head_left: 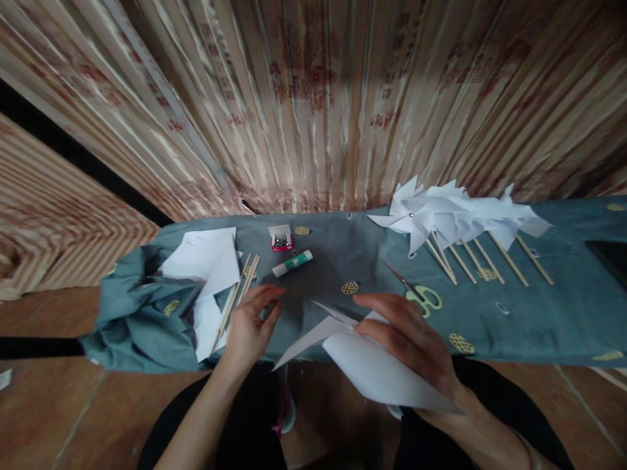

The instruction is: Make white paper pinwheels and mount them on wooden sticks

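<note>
My right hand (406, 333) pinches a white paper pinwheel (377, 365) at its middle, holding it over the table's front edge. Its blades are folded inward, and one pointed blade reaches out to the left. My left hand (252, 323) hovers to the left of the pinwheel, thumb and fingers apart, with nothing visible in it. Several wooden sticks (238, 294) lie just beyond the left hand, partly on white paper sheets (215, 261). Past the fingertips rest a green and white glue stick (292, 263) and a small open red box (281, 238) of metal pins.
Scissors (424, 298) with light green handles lie beyond my right hand. Several finished paper pinwheels (455, 209) on sticks are piled at the back right. A dark flat object (610, 258) sits at the right edge. The grey-green cloth (343, 251) bunches at the left; a curtain (313, 117) hangs behind.
</note>
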`<state>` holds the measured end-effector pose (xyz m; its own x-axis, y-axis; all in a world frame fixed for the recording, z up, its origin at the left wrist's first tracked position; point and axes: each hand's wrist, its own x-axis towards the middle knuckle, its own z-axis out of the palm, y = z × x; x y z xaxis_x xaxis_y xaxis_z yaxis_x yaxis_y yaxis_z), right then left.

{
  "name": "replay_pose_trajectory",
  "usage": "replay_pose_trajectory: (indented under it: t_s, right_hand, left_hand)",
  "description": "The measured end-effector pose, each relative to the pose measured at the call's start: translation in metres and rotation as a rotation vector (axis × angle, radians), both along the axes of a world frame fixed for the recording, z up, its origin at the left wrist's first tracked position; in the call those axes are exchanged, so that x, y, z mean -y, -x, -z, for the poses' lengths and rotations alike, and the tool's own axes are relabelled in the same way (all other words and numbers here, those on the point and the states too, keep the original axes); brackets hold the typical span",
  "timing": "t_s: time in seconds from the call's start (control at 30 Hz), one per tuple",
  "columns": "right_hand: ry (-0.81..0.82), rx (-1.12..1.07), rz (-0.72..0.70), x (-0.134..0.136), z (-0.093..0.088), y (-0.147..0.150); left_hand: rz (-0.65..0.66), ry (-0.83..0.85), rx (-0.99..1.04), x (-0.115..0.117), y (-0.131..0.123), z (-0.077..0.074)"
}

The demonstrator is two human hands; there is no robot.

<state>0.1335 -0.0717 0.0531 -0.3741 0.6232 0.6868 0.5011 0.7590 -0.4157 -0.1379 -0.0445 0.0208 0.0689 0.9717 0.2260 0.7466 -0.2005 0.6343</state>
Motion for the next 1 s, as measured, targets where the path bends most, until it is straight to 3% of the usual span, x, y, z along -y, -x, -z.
replay_pose_trajectory:
  t_s: [0.17, 0.33, 0.67, 0.83, 0.93, 1.0]
  right_hand:
    - [-0.002, 0.038, -0.031, 0.002, 0.008, 0.006]
    - [0.008, 0.017, -0.037, 0.003, 0.011, 0.009]
    - [0.002, 0.064, -0.047, 0.001, 0.011, 0.009]
    - [0.017, 0.058, -0.044, 0.001, 0.009, 0.008]
    - [0.058, 0.021, -0.069, 0.002, 0.006, 0.006]
    - [0.139, 0.01, -0.07, 0.002, 0.003, 0.006]
  left_hand:
    - [-0.211, 0.053, -0.298, -0.014, 0.038, 0.01]
    - [-0.244, 0.159, -0.569, -0.019, 0.044, 0.011]
    - [-0.28, 0.264, -0.63, -0.025, 0.037, 0.01]
    - [-0.3, 0.062, -0.336, -0.015, 0.036, -0.005]
    - [-0.228, -0.035, 0.081, -0.004, 0.02, -0.022]
    - [-0.154, -0.003, 0.379, 0.002, 0.003, -0.03]
